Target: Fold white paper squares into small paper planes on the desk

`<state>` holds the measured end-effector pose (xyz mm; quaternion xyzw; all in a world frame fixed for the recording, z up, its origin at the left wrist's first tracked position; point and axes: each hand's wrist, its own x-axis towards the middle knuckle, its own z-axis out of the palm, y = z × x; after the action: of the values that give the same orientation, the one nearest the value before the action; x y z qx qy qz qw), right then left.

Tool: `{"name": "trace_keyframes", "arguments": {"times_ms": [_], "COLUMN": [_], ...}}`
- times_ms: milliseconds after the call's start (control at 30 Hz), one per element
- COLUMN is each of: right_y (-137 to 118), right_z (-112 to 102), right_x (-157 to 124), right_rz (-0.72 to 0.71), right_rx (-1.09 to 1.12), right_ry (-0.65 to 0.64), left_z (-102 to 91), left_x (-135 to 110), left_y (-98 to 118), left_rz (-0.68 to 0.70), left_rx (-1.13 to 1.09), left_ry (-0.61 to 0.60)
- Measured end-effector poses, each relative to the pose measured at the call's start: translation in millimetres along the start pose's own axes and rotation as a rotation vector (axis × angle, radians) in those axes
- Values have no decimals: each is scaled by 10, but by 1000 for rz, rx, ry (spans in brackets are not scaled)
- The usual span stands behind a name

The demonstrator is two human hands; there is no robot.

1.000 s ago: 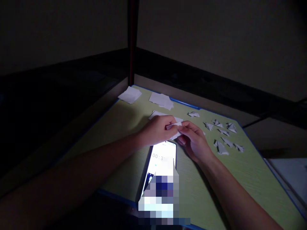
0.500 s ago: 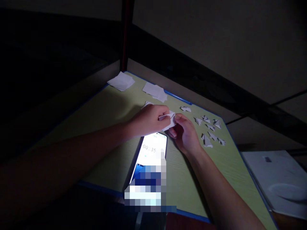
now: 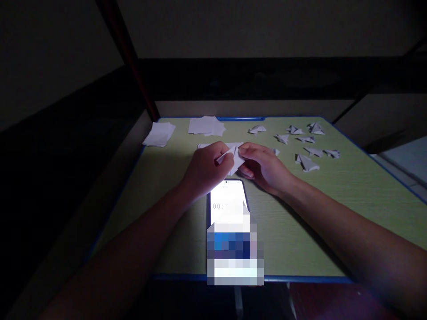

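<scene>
A small white folded paper piece is pinched between both hands above the green table. My left hand grips its left side with closed fingers. My right hand holds its right side, fingers curled around it. Just in front of the hands a lit phone lies on the table showing a timer. More flat paper lies under and behind the hands.
Two stacks of white paper squares lie at the far left of the table. Several folded paper shapes are spread at the far right. A dark red post rises behind the table's left corner. The room is dim.
The view has swung so the table now faces me squarely. Both hands keep hold of the folded paper and have barely shifted relative to the phone.
</scene>
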<state>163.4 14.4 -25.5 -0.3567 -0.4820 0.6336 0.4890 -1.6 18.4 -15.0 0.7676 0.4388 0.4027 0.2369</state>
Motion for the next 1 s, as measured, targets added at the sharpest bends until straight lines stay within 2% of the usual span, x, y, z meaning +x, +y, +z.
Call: {"name": "trace_keyframes", "arguments": {"times_ms": [1000], "right_y": [19], "right_z": [0], "right_x": [14], "right_rz": [-17], "right_rx": [6], "right_ry": [-14], "left_z": [7], "left_x": [-3], "left_y": [-11], "left_rz": [7], "left_rx": [-26], "left_ry": [10]}}
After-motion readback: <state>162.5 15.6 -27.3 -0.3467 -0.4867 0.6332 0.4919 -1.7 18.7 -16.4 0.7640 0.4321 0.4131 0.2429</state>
